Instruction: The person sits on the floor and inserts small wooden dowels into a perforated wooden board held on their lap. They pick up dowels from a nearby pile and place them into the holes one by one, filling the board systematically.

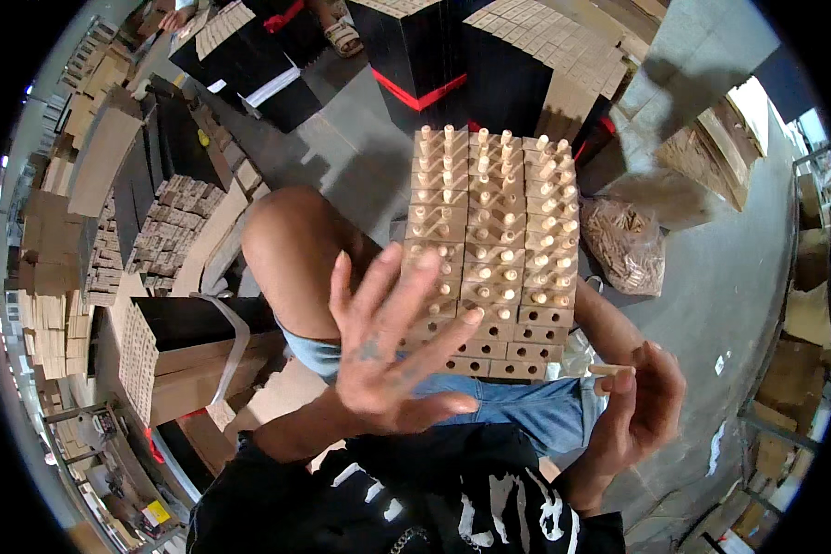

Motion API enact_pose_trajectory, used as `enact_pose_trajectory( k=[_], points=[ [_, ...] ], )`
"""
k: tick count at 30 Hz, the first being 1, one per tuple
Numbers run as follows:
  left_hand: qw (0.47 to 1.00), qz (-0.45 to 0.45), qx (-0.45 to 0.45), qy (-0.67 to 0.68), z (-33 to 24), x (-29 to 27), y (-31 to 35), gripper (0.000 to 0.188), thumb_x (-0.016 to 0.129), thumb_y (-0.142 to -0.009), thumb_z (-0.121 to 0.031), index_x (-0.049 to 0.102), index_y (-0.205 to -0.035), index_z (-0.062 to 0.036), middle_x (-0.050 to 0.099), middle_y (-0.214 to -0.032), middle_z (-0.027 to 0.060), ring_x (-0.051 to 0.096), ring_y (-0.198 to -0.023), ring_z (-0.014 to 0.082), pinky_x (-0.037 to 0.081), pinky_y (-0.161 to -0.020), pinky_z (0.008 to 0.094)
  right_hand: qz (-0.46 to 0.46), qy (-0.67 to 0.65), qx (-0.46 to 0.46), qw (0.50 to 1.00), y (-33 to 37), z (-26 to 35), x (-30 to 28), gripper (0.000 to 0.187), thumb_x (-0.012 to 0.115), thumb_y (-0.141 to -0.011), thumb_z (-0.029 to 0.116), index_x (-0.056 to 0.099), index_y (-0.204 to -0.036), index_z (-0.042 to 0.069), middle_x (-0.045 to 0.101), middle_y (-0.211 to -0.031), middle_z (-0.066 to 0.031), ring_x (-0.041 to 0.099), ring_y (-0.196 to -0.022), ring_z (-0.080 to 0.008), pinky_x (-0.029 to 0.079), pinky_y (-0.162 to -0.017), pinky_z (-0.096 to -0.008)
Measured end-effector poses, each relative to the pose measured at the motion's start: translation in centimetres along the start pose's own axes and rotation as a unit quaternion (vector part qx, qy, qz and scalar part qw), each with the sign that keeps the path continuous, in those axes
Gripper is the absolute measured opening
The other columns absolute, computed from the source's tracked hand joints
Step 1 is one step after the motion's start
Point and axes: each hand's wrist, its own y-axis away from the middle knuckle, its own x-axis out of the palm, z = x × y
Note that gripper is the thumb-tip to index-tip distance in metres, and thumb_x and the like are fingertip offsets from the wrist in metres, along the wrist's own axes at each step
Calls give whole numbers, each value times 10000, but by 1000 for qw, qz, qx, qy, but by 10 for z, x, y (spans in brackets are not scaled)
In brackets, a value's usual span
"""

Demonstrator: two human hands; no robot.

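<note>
In front of me, between my knees, stands a block of stacked wooden bars [532,352] with round holes in their upward ends. Pale wooden dowels [483,155] stick up from most of the holes, some leaning. In the nearest rows the holes show as dark openings. My left hand [383,355] hovers over the near left part of the block, fingers spread, nothing seen in it; it covers some dowels and holes. At the block's near right, my right hand [644,406] pinches a wooden dowel [608,369] between thumb and fingers, with perhaps another beneath it.
A clear plastic bag full of dowels [624,247] sits on the floor right of the block. Black-sided stacks [415,65] with wooden tops stand ahead. To the left are piled wooden bars [171,226] and a black-sided stack with holes [138,360]. Another person's foot [343,37] shows far ahead.
</note>
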Motion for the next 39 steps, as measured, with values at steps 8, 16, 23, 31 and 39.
enact_pose_trajectory(
  k=[8,16,23,31,39],
  points=[
    [975,221,32,9,-52,4,2,732,680,-868,-497,513,-1436,-66,351,-1576,215,289,-1476,415,203,-1149,693,13,-44,-27,999,3,3,-3,297,662,-936,73,621,-1200,-58,647,-1036,-115,601,-822,-127,454,-704,-215],
    [959,242,98,111,-67,6,0,707,695,-891,-421,501,-1414,14,429,-1506,264,379,-1442,402,295,-1186,549,-35,-70,38,996,8,-4,-25,295,634,-941,49,621,-1217,-57,654,-1010,-122,597,-801,-117,455,-693,-212],
    [932,313,139,114,-55,10,-12,651,651,-920,-435,521,-1387,-1,491,-1462,216,418,-1401,414,288,-1200,504,-24,-113,64,991,0,10,-12,324,675,-902,26,607,-1207,-59,659,-1009,-124,612,-744,-119,466,-671,-211],
    [933,339,108,59,-67,16,-20,624,579,-970,-404,450,-1450,-26,404,-1491,304,383,-1422,438,289,-1193,530,28,-138,-3,990,-21,11,5,268,680,-893,-1,607,-1141,-68,662,-992,-122,627,-766,-124,487,-739,-223],
    [874,399,182,211,-67,27,-25,682,599,-948,-377,415,-1435,63,391,-1499,307,402,-1412,397,300,-1197,487,5,-121,17,992,-30,9,12,247,663,-913,-4,614,-1150,-53,662,-994,-132,632,-840,-148,497,-791,-255]
  ],
)
